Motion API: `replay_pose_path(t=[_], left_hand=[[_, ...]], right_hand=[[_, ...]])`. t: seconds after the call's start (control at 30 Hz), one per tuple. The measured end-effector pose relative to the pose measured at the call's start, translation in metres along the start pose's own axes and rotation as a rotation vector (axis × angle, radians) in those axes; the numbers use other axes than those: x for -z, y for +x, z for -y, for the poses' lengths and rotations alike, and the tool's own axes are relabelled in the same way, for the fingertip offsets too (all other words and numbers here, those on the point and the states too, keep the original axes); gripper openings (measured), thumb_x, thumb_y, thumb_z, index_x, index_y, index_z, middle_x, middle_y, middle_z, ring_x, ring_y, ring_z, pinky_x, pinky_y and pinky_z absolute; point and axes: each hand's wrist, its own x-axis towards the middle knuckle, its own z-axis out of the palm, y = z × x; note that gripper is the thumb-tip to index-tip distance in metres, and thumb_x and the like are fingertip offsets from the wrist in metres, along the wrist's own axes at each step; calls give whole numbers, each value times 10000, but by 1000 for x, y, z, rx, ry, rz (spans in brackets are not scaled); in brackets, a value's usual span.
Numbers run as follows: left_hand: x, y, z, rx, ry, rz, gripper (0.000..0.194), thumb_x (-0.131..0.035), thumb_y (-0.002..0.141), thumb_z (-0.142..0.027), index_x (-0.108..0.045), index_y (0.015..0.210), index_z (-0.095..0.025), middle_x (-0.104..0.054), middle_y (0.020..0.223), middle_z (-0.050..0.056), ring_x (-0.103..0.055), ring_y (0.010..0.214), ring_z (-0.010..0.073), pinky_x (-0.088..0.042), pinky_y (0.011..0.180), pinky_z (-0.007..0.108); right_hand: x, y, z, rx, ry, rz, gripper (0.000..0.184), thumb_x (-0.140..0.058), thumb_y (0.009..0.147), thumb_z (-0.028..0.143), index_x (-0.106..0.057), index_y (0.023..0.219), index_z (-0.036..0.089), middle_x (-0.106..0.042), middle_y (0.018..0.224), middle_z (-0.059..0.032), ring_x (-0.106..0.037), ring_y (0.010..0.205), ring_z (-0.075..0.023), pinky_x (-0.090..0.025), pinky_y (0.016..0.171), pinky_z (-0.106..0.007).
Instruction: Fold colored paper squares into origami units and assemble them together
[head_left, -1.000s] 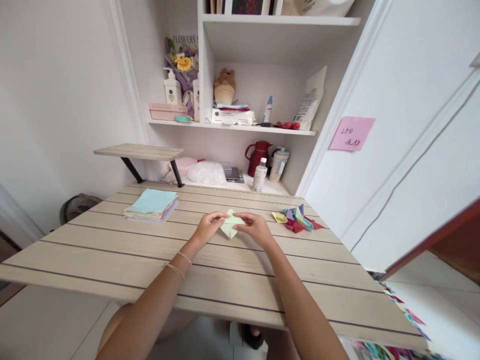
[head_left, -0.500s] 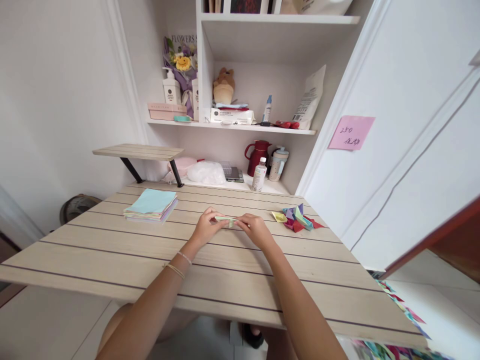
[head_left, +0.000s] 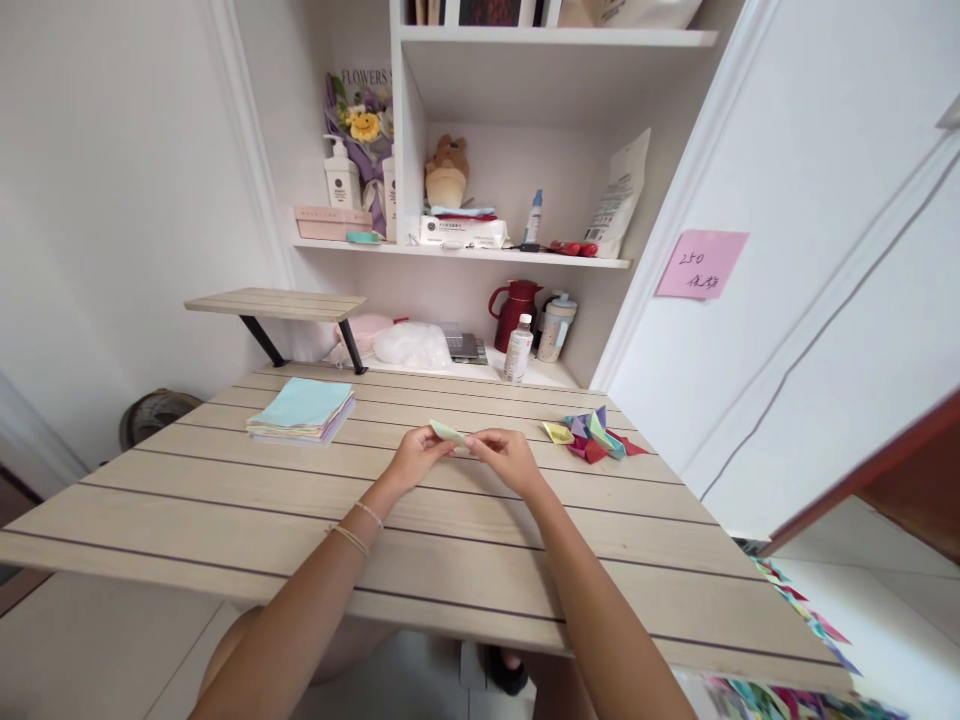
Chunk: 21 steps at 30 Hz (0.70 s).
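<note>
A small piece of folded pale green paper (head_left: 445, 431) is held above the middle of the table between my two hands. My left hand (head_left: 415, 455) pinches its left end, thumb toward me. My right hand (head_left: 506, 456) has thumb and fingertips closed on the right end. The fingers partly cover the paper, so its full shape is hidden. To the right of my hands lies a small heap of folded paper pieces (head_left: 597, 434) in several colours. On the left sits a stack of square paper sheets (head_left: 301, 407), light blue on top.
The slatted wooden table (head_left: 465, 560) meets a white shelf unit at the back. A raised wooden stand (head_left: 276, 303) is at the back left. A plastic bottle (head_left: 518, 350) and a red jug (head_left: 515, 315) stand behind. More coloured folded paper (head_left: 795, 700) lies below the right edge.
The green paper was seen nearly edge-on and flat; now it is tilted, with its left corner raised and more of its face showing. My hands have shifted only slightly.
</note>
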Motion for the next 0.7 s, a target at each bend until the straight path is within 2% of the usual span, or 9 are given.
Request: replay_pose_path(t=[0.07, 0.2, 0.37, 0.5, 0.7], left_hand=[[1, 0, 0, -6, -3, -5, 207, -695, 607, -281, -638, 728, -124, -659, 692, 44, -598, 667, 154, -474, 686, 281], [2, -2, 0, 19, -38, 67, 213, -700, 603, -268, -648, 751, -123, -668, 740, 52, -598, 714, 160, -470, 712, 291], [3, -3, -2, 36, -51, 90, 252, -714, 584, -275, -655, 763, -107, -675, 775, 69, -602, 741, 176, -465, 736, 314], [4, -3, -3, 43, -37, 103, 235, -718, 580, -265, -656, 744, -109, -673, 736, 59, -602, 719, 169, -464, 728, 304], [6, -2, -1, 72, -65, 121, 249, -720, 578, -262, -657, 762, -107, -669, 751, 66, -597, 678, 155, -473, 700, 293]], right_hand=[[3, 0, 1, -36, 74, 44, 304, -549, 725, 460, -676, 681, 187, -630, 655, -23, -544, 627, -156, -409, 572, -250], [6, 1, 1, -142, 254, 131, 318, -598, 673, 468, -644, 597, 162, -571, 580, 1, -494, 565, -119, -391, 550, -234], [7, 1, 0, -283, 432, 194, 344, -634, 627, 481, -665, 706, 148, -591, 640, -7, -493, 581, -108, -402, 559, -231], [7, 0, 1, -278, 430, 220, 319, -662, 611, 446, -662, 726, 149, -590, 639, -6, -464, 558, -99, -383, 539, -223], [9, -1, 6, -159, 325, 231, 371, -526, 728, 483, -645, 621, 148, -578, 586, -9, -474, 547, -112, -391, 541, -228]])
